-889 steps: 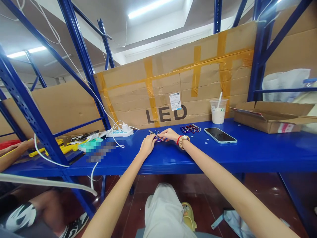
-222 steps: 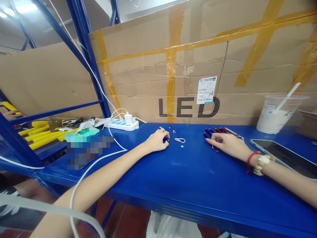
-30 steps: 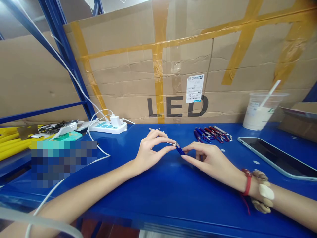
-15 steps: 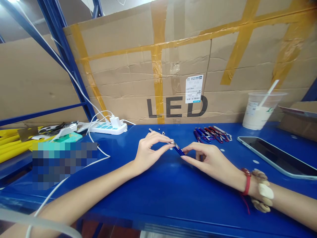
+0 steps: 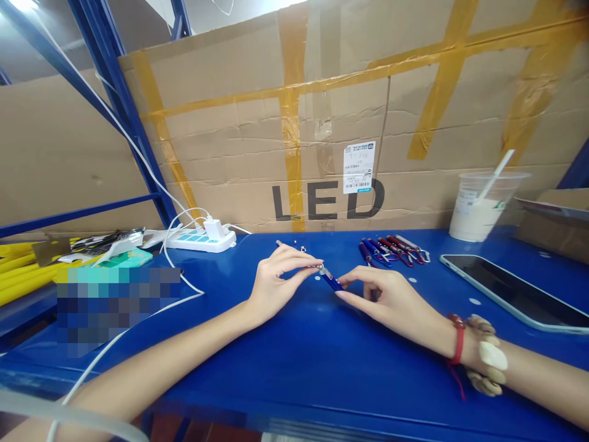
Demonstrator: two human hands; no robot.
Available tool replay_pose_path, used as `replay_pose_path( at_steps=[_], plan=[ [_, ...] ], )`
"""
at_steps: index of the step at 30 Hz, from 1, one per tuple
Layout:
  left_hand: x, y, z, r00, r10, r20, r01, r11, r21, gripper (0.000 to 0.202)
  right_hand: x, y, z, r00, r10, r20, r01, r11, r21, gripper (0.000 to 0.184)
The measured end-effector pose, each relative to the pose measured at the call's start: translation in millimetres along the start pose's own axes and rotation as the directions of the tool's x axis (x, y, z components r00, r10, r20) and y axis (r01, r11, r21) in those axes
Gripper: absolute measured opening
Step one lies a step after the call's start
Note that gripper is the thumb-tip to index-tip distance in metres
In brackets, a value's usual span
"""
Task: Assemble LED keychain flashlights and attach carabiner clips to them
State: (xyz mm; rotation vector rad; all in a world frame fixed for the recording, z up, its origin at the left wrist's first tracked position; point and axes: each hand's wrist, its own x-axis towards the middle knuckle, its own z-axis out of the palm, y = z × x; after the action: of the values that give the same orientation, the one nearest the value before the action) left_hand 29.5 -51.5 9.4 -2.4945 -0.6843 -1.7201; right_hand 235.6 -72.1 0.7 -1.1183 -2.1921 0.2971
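A small blue pen-like torch (image 5: pixel 330 279) is held just above the blue shelf (image 5: pixel 299 362) between both hands. My left hand (image 5: pixel 276 283) pinches its silvery end with thumb and fingertips. My right hand (image 5: pixel 391 299) grips the blue barrel from the right with thumb and curled fingers; a red cord and a bead bracelet circle that wrist. Behind the hands lie a few tiny loose parts (image 5: pixel 301 248) and a thin metal piece (image 5: pixel 281 244).
Several more small torches (image 5: pixel 393 248), blue and red, lie in a row at the back right. A phone (image 5: pixel 515 291) lies face up to the right, a plastic cup with a straw (image 5: pixel 478 205) behind it. A white power strip (image 5: pixel 200 239) with cables sits left; taped cardboard (image 5: pixel 322 123) walls the back.
Since a second ago the hands have kept their hold on the blue torch, and my left fingers have shifted slightly at its silvery end. Seven seconds ago the hands were apart on the shelf.
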Motion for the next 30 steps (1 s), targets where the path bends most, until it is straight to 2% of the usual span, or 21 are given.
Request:
replay_pose_path(
  at_steps=[10, 21, 30],
  plan=[
    [1.9, 1.2, -1.3, 0.996, 0.074, 0.039, -0.075, 0.997, 0.014, 0.012, -0.3, -2.1, -0.2, 0.999, -0.021, -0.033, 0.021, 1.0, -0.006, 0.023],
    [3.1, 3.0, -1.6, 0.999, 0.037, 0.017, -0.037, 0.999, -0.005, 0.007, 0.1, -2.1, 0.0, 0.999, -0.008, -0.043, 0.008, 1.0, -0.003, 0.022],
    [2.8, 5.1, -2.0, 0.996, 0.03, 0.087, -0.033, 0.999, 0.033, 0.007, -0.7, -1.9, 0.3, 0.999, -0.014, -0.041, 0.014, 1.0, 0.01, 0.023]
  ],
)
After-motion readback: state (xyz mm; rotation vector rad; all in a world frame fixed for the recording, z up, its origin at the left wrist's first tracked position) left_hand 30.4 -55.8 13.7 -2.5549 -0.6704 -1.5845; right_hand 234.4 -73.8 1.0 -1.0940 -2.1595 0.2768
